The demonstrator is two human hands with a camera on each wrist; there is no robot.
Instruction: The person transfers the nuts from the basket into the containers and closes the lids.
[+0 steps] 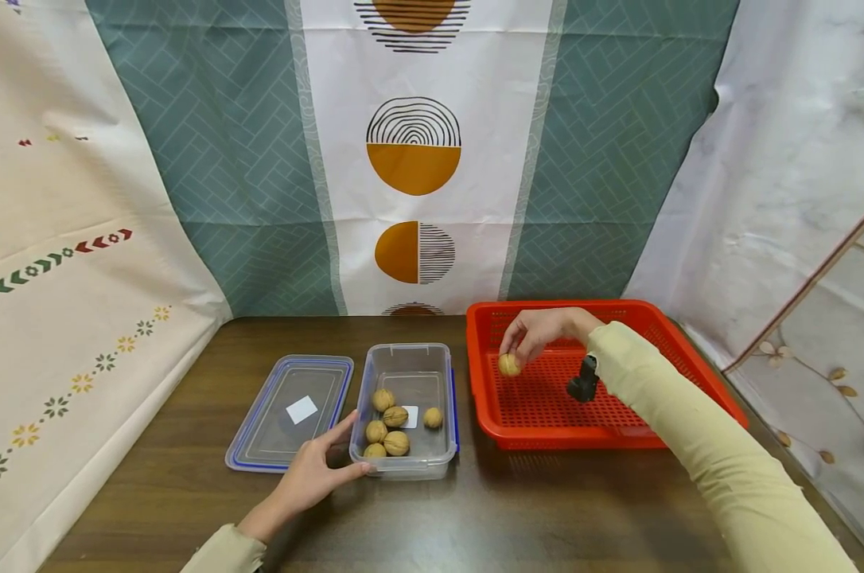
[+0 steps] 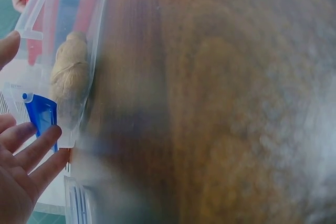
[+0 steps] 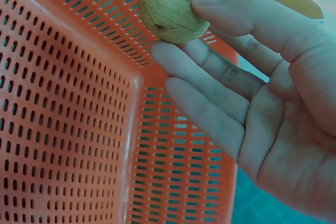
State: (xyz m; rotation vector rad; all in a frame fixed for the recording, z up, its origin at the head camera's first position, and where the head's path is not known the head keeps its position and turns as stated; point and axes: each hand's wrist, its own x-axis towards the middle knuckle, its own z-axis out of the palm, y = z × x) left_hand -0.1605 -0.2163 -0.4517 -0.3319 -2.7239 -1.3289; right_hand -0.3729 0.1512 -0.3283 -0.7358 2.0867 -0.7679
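Note:
In the head view my right hand (image 1: 541, 330) is over the left part of a red plastic basket (image 1: 500, 434), pinching a walnut (image 1: 508, 364) between thumb and fingertips. The right wrist view shows this walnut (image 3: 174, 8) held above the slotted basket walls. My left hand (image 1: 319, 469) touches the front left corner of a clear plastic container (image 1: 418, 358), its thumb at the front and its fingers along the left side. Several walnuts (image 1: 396, 442) lie inside. A blue latch (image 2: 42, 115) meets the left fingers in the left wrist view.
A clear lid (image 1: 270, 430) with a blue seal and a white label lies flat left of the container. Everything stands on a dark wooden table (image 1: 539, 517). Patterned cloth (image 1: 246, 159) hangs behind and at both sides.

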